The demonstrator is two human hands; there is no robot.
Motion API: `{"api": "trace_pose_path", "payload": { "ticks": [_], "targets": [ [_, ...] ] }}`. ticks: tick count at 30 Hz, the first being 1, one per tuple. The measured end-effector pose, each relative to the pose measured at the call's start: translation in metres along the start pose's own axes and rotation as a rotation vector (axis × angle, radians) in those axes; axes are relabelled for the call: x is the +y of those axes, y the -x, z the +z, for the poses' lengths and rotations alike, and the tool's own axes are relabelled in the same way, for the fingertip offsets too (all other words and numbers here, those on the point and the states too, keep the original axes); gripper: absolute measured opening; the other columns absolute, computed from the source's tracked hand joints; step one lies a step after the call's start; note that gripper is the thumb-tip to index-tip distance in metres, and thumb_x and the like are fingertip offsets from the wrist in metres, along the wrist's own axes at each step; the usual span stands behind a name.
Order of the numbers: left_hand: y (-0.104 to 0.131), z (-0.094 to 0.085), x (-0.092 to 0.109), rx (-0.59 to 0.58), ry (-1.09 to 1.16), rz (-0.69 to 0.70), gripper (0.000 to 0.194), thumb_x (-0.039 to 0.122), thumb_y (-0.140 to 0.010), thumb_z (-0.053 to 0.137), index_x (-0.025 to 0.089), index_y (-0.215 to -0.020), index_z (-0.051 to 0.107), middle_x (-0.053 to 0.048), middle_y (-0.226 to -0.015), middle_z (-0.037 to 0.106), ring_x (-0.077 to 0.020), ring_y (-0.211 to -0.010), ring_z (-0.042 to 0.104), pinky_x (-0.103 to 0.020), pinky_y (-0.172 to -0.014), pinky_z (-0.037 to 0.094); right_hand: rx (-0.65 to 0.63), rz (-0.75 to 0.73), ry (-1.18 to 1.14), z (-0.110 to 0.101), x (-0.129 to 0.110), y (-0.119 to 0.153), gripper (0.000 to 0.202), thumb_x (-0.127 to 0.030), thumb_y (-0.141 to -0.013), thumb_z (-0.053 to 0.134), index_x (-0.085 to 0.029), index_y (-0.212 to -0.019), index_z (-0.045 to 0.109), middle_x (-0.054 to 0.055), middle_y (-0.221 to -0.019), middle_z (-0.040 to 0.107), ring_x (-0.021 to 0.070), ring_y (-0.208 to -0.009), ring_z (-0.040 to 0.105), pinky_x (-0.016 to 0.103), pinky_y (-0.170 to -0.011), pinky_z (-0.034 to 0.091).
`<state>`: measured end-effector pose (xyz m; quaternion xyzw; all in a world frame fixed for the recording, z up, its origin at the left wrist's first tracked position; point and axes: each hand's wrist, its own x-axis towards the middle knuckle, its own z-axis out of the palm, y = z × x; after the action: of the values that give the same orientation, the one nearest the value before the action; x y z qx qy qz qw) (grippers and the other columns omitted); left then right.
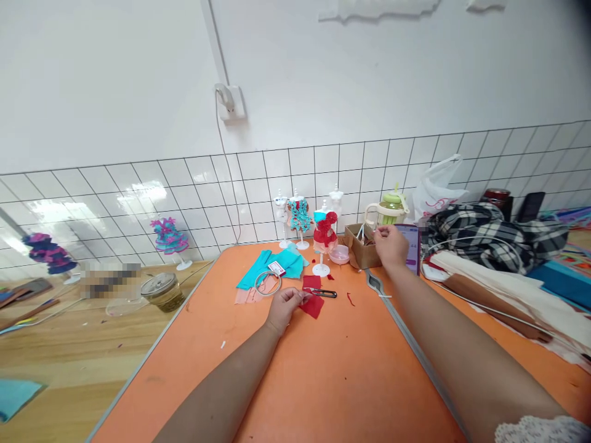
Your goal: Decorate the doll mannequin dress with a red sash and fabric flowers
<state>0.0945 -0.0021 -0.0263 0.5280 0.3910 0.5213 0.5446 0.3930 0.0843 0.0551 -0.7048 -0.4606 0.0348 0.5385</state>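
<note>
My left hand is closed in a pinch over the edge of a piece of red cloth lying on the orange mat. What sits between its fingertips is too small to make out. Black-handled thread snips lie across the red cloth, just right of those fingertips. Raised at the right, my right hand is also pinched, beside a brown box with tools in it; anything in its fingers is too fine to see. Behind the cloth stands a small white dress form in a red ruffled dress.
Turquoise cloth, an embroidery hoop and pink fabric lie left of the snips. More miniature dress forms line the tiled wall. A phone, a cup and plaid cloth are at right; a glass jar stands left.
</note>
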Motion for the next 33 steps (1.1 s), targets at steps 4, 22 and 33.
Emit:
{"api": "trace_pose_path", "payload": {
  "ticks": [4, 22, 33],
  "targets": [
    [0.002, 0.001, 0.003, -0.018, -0.014, 0.003, 0.034, 0.042, -0.066, 0.072, 0.015, -0.055, 0.056, -0.006, -0.071, 0.069, -0.0221, -0.078, 0.065, -0.031, -0.073, 0.048, -0.181, -0.092, 0.349, 0.001, 0.008, -0.006, 0.025, -0.032, -0.079, 0.052, -0.029, -0.095, 0.07, 0.004, -0.093, 0.07, 0.0222, -0.085, 0.061, 0.031, -0.069, 0.044],
    [0.004, -0.001, 0.0, -0.158, 0.1, -0.024, 0.028, 0.038, -0.068, 0.069, 0.012, -0.061, 0.06, -0.005, -0.066, 0.064, -0.0149, -0.063, 0.056, -0.027, -0.063, 0.043, -0.847, -0.439, -0.204, 0.01, -0.052, 0.172, 0.044, -0.026, -0.076, 0.06, -0.028, -0.12, 0.059, 0.002, -0.112, 0.066, 0.0188, -0.094, 0.062, 0.03, -0.082, 0.047],
    [0.003, -0.001, 0.002, -0.188, 0.08, -0.018, 0.028, 0.039, -0.07, 0.069, 0.012, -0.062, 0.064, -0.004, -0.062, 0.061, -0.0155, -0.064, 0.057, -0.03, -0.068, 0.047, -0.752, -0.43, -0.241, 0.017, -0.038, 0.18, 0.025, -0.021, -0.074, 0.061, -0.028, -0.095, 0.071, 0.001, -0.111, 0.064, 0.0181, -0.101, 0.058, 0.032, -0.09, 0.044]
  ]
}}
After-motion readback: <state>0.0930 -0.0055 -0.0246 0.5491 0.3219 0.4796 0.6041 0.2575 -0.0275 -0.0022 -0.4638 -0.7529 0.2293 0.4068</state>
